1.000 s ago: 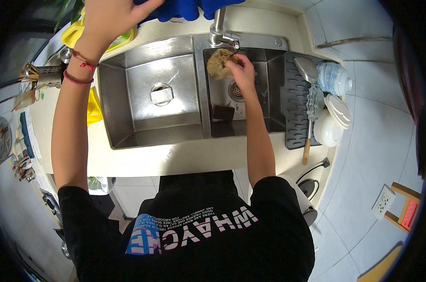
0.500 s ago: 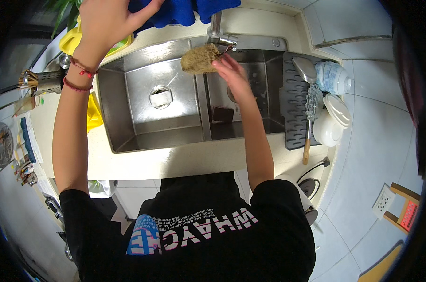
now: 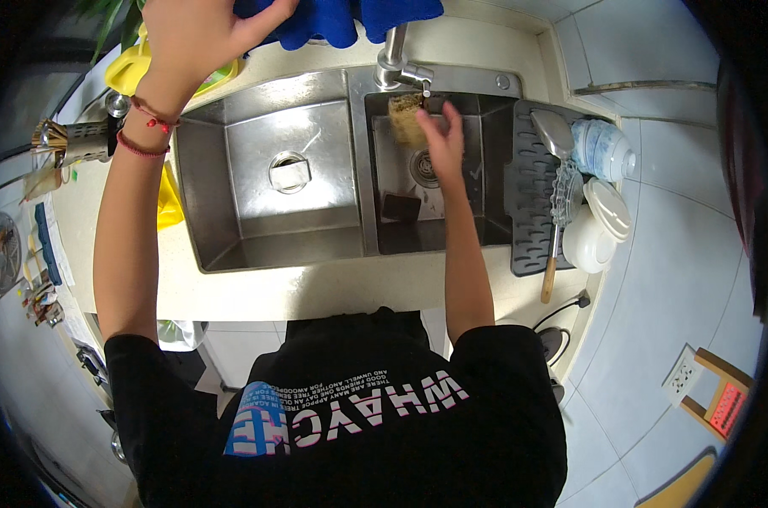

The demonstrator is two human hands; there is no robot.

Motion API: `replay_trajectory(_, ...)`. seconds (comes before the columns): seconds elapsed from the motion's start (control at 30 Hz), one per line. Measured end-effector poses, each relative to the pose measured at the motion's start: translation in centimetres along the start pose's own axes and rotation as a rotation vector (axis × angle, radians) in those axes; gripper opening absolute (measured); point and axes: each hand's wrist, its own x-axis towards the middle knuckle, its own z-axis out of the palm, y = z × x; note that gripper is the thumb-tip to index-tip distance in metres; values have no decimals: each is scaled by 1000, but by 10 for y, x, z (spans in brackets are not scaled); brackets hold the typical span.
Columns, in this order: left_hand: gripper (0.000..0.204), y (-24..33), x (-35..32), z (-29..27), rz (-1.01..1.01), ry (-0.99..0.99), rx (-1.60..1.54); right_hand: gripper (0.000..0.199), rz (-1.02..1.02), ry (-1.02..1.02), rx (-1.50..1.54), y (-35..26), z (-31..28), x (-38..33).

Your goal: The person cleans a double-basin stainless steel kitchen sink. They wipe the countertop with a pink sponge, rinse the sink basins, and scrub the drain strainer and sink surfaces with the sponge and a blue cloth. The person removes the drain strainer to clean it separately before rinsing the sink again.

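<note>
My right hand (image 3: pixel 445 146) is over the right sink basin, thumb and fingers apart, with nothing between them. Just left of its thumb, below the tap (image 3: pixel 401 71), a tan loofah scrubber (image 3: pixel 406 124) is upright and smeared by motion. Whether it hangs from the tap's lever or is in free fall, I cannot tell. My left hand (image 3: pixel 189 38) is raised at the top left, beside a blue cloth (image 3: pixel 337 24). Its thumb stretches toward the cloth; the other fingers lie beyond the picture's upper edge.
A dark block (image 3: pixel 400 207) lies in the right basin, near the divider from the left basin (image 3: pixel 299 224). On the right, a grey drying mat (image 3: pixel 528 182) bears a spatula (image 3: pixel 550 254); bowls (image 3: pixel 602 148) and a white lidded pot (image 3: pixel 594 237) stand beside it.
The loofah has left my right hand's fingertips, swung from lying sideways to upright, and moved right into the right basin. My right hand has shifted slightly right; the left has hardly moved.
</note>
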Motion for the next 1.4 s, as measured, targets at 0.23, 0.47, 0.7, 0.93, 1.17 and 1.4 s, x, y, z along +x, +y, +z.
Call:
replay_trajectory(0.23, 47, 0, -1, 4, 9, 8, 19, 64, 127, -265, 133, 25, 11, -1)
replay_trajectory(0.47, 48, -7, 5, 11, 39, -7, 21, 58, 198, -365, 332, -31, 42, -29)
replay_trajectory(0.7, 48, -11, 6, 11, 41, -30, -24, 47, 322, -400, 142, -16, 62, -27)
replay_trajectory(0.93, 49, -10, 5, 13, 44, -15, 0, 64, 354, -344, 108, -15, 23, -23)
replay_trajectory(1.17, 50, -11, 5, 14, 31, -15, 2, 90, 309, -260, 137, -11, 9, -22)
replay_trajectory(1.4, 49, -5, 6, 7, -37, -63, -71, 89, 280, -269, 226, -4, 27, -24)
